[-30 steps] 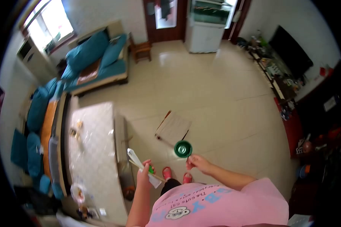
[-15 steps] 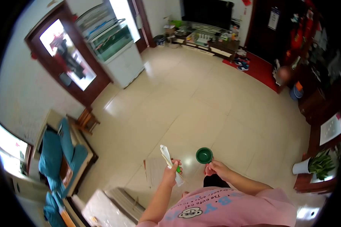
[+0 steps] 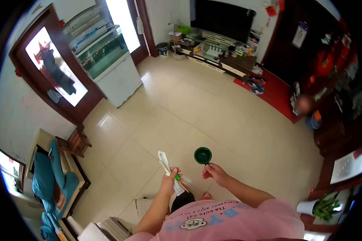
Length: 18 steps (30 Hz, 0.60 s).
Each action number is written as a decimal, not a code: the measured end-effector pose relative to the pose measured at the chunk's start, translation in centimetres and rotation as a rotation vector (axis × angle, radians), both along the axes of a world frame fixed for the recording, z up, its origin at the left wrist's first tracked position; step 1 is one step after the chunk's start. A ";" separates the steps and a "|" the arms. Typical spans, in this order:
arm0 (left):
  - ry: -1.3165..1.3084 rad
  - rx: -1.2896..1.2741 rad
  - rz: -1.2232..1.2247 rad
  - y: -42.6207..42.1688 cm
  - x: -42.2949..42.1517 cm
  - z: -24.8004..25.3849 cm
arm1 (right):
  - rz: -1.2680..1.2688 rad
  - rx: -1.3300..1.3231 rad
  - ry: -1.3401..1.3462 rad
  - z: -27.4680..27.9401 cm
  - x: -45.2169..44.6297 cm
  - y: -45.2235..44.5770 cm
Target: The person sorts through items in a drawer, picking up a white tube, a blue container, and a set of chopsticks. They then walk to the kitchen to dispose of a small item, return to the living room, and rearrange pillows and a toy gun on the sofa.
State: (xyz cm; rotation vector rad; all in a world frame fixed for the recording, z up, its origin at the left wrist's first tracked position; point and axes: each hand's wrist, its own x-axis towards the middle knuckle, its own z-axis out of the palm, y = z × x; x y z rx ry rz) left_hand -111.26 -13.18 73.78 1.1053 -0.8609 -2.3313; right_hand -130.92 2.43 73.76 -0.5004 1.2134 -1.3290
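Note:
My left hand (image 3: 171, 178) is closed round a bundle: a white, paper-like strip (image 3: 163, 160), thin pale sticks (image 3: 184, 186) and a small bright green item (image 3: 177, 176). What exactly the white strip is, I cannot make out. Held by its short dark handle, a round dark green cup (image 3: 203, 155) is in my right hand (image 3: 214, 172). Its opening faces up, and it looks empty. Both hands are in front of the pink shirt, apart from each other, with the cup to the right of the bundle.
Tiled floor (image 3: 169, 120) stretches ahead. A fish tank on a white cabinet (image 3: 118, 82) stands at the left, a TV stand (image 3: 229, 60) at the back. A sofa (image 3: 70, 188) and wooden chair (image 3: 74, 142) are left, a potted plant (image 3: 326, 207) right, a covered table (image 3: 94, 233) lower left.
The view has swung right, bringing the TV, red mat and plant into view. The table and the flat board on the floor have slid to the lower edge. Both hands keep their holds.

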 end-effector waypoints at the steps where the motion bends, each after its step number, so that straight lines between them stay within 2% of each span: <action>1: -0.013 0.020 0.004 -2.7 -1.9 -0.1 | -0.033 -0.009 -0.011 -0.5 -2.1 -2.9; 6: -0.005 0.000 0.031 -18.4 -9.4 -3.8 | -0.062 0.006 -0.007 -2.2 -9.8 -15.8; 12: -0.025 0.031 -0.114 -37.8 -25.2 -0.8 | -0.183 0.068 0.097 -0.9 -22.6 -29.8; 15: -0.006 0.023 -0.190 -44.9 -33.0 0.9 | -0.302 0.070 0.055 0.2 -28.3 -35.3; 18: -0.012 0.003 -0.220 -51.6 -41.1 0.1 | -0.354 0.049 0.046 -0.1 -35.0 -41.5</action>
